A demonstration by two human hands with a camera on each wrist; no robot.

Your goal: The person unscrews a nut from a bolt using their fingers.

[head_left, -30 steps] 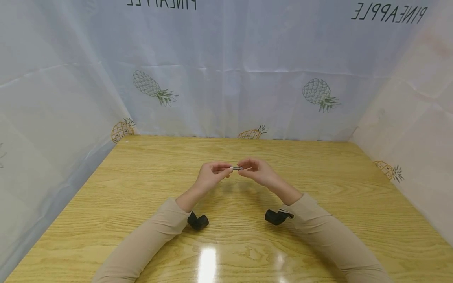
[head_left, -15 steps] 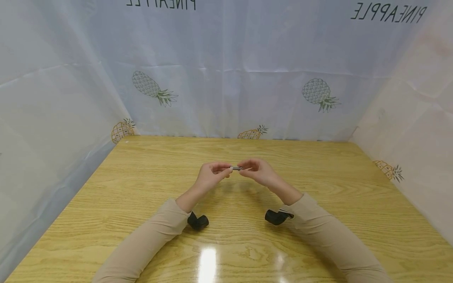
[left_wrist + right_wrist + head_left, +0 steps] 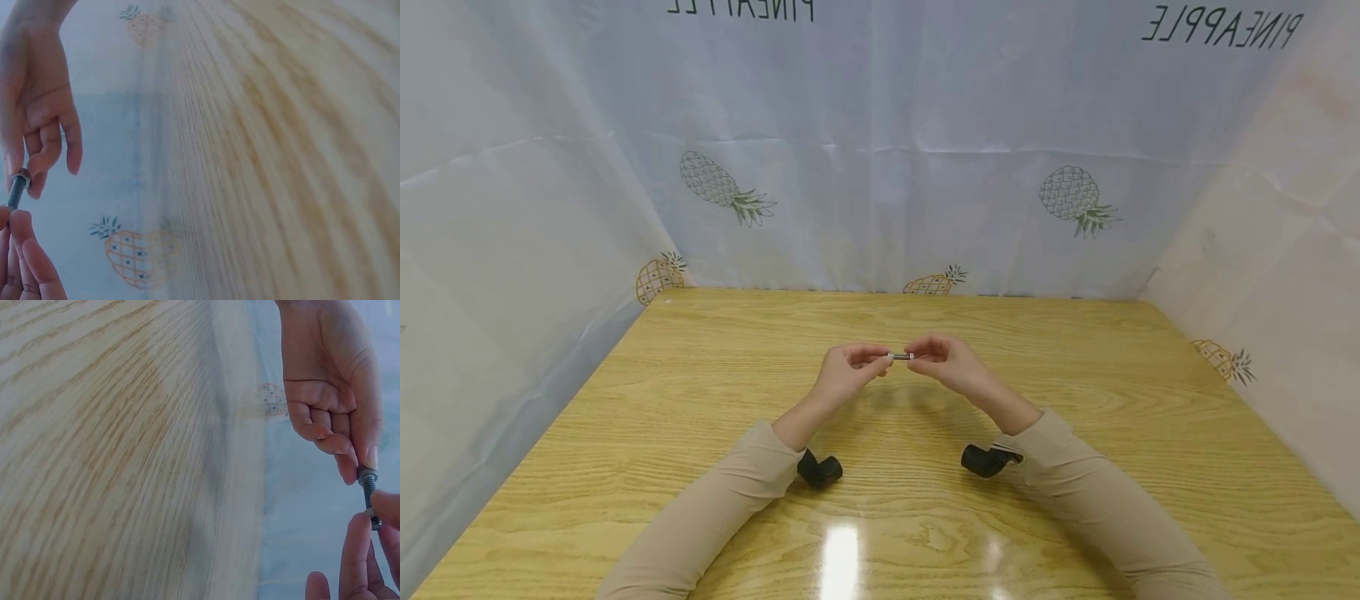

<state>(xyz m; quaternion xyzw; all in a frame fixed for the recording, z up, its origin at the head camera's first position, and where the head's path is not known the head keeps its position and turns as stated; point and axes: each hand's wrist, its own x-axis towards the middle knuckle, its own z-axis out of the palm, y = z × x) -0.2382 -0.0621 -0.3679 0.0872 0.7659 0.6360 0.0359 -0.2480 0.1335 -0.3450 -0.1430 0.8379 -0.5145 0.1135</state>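
Observation:
A metal bolt (image 3: 900, 357) lies level between my two hands, above the table. My left hand (image 3: 842, 373) pinches its head end between thumb and fingers; the right wrist view shows the threaded shank (image 3: 370, 491) pointing away from that hand (image 3: 331, 381). On the far end of the shank sits a small nut (image 3: 24, 176). My right hand (image 3: 951, 365) has thumb and fingertips at this nut, pinching it. In the left wrist view its other fingers (image 3: 73, 140) hang loosely bent. Fingertips partly hide both the bolt head and the nut.
Both hands are over a wooden table (image 3: 880, 525). A black curved piece (image 3: 822, 471) shows by the left sleeve, another black piece (image 3: 983, 460) by the right sleeve. A pineapple-print curtain (image 3: 880, 217) encloses the back and sides.
My right fingertips have shifted slightly around the nut, and the bolt's end shows a little more. My left hand and the bolt stay in place.

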